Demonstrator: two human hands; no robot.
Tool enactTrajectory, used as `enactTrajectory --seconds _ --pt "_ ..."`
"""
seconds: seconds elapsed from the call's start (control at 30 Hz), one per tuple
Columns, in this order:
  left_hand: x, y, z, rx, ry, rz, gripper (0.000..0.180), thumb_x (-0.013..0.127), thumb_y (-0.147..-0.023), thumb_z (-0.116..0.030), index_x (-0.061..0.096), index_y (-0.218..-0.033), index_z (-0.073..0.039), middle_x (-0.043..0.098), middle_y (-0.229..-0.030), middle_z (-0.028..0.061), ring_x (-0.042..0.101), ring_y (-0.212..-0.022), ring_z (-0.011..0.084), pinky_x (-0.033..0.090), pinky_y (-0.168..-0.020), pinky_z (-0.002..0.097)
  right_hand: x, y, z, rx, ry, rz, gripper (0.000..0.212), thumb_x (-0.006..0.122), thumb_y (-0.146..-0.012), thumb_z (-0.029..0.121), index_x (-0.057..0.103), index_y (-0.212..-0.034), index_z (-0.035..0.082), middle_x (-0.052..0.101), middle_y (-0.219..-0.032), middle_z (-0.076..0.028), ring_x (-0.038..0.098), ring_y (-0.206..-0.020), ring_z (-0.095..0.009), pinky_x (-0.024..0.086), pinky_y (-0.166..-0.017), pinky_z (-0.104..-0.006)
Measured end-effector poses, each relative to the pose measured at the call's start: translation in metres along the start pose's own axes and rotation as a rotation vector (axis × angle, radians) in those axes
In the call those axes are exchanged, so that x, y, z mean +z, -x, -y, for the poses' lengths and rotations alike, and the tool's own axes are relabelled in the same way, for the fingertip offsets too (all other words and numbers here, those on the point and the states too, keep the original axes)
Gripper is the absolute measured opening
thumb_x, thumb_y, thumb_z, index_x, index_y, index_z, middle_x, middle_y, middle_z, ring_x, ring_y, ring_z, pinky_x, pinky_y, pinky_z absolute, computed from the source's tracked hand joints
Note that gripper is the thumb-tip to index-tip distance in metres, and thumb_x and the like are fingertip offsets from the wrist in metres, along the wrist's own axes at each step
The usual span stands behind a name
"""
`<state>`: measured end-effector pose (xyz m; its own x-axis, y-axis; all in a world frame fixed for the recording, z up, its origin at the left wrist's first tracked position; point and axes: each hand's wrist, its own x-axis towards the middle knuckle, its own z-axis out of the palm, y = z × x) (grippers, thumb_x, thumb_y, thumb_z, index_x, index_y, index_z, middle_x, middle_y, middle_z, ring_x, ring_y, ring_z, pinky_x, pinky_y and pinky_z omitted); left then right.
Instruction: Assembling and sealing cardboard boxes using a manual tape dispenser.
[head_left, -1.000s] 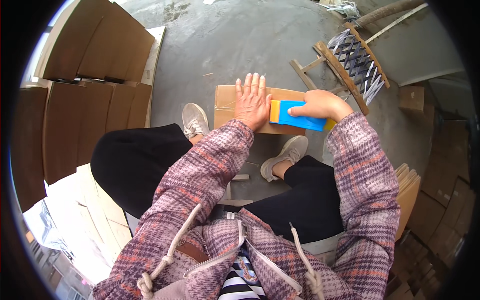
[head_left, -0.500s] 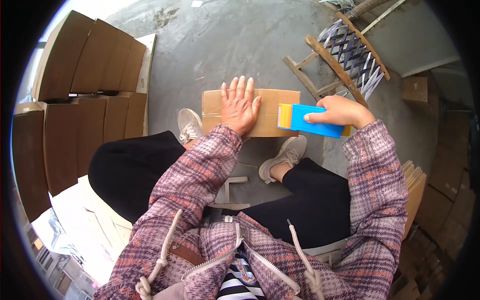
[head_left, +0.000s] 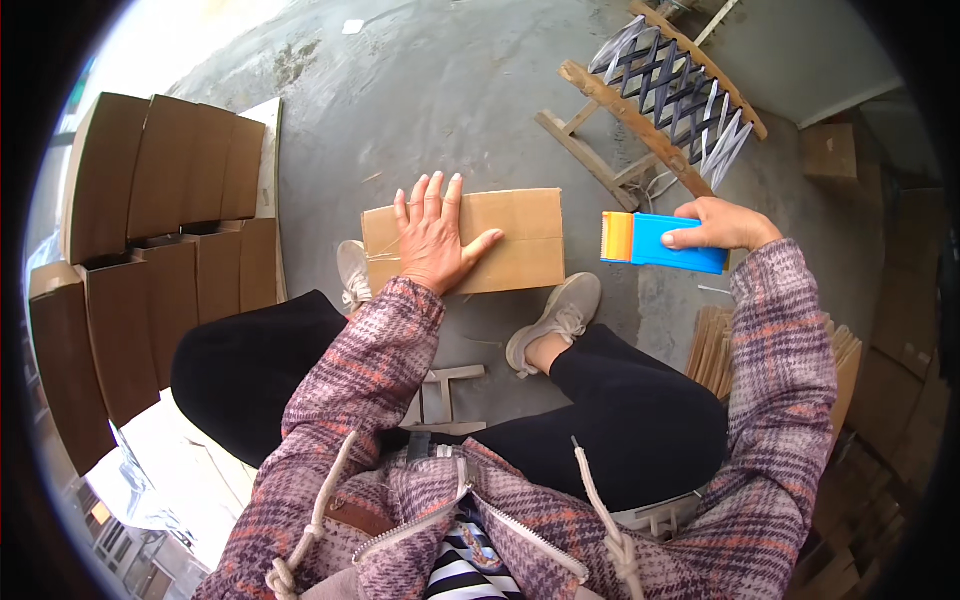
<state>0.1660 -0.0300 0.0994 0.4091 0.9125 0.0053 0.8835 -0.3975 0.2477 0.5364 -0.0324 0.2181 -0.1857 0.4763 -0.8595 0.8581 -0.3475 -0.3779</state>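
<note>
A brown cardboard box [head_left: 520, 240] is in front of me, between and just beyond my shoes. My left hand [head_left: 432, 238] lies flat on the left part of its top, fingers spread and thumb pointing right. A strip of clear tape seems to run along the box's middle. To the right of the box, my right hand [head_left: 728, 226] grips a blue tape dispenser [head_left: 680, 243]. Its yellow toothed end [head_left: 617, 237] points left at the box, with a gap between them. The underside of the dispenser and most of my right fingers are hidden.
Brown boxes [head_left: 165, 170] stand stacked in two layers at the left. A wooden folding stool [head_left: 640, 110] with woven straps lies at the far right. Flat cardboard sheets [head_left: 712, 345] stand by my right arm. My shoe [head_left: 565, 315] is close to the box.
My right hand has drawn the tape dispenser rightward, off the box's right end. The box and my left hand appear farther left, and the whole view has shifted a little.
</note>
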Motion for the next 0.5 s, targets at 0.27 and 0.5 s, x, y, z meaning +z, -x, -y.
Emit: enactTrajectory --seconds 0.27,0.5 --pt "-0.005 -0.002 -0.002 0.002 -0.04 0.037 0.093 0.053 -0.073 -0.072 0.036 -0.137 -0.006 0.033 -0.14 0.0162 0.022 -0.135 0.031 0.005 -0.11 0.052 -0.001 -0.002 -0.014 -0.075 0.012 -0.022 0.062 0.066 -0.072 0.054 0.063 -0.099 -0.002 0.064 -0.084 -0.012 0.061 -0.075 -0.02 0.049 -0.068 -0.0335" --pt "-0.007 -0.002 -0.004 -0.008 -0.056 0.06 0.096 0.058 -0.069 -0.072 0.036 -0.136 -0.007 0.033 -0.14 0.0159 0.023 -0.135 0.0314 0.006 -0.11 0.0518 0.006 -0.005 -0.02 -0.089 0.027 -0.048 0.06 0.066 -0.073 0.051 0.063 -0.105 0.0 0.066 -0.088 -0.013 0.062 -0.078 -0.021 0.049 -0.07 -0.0336"
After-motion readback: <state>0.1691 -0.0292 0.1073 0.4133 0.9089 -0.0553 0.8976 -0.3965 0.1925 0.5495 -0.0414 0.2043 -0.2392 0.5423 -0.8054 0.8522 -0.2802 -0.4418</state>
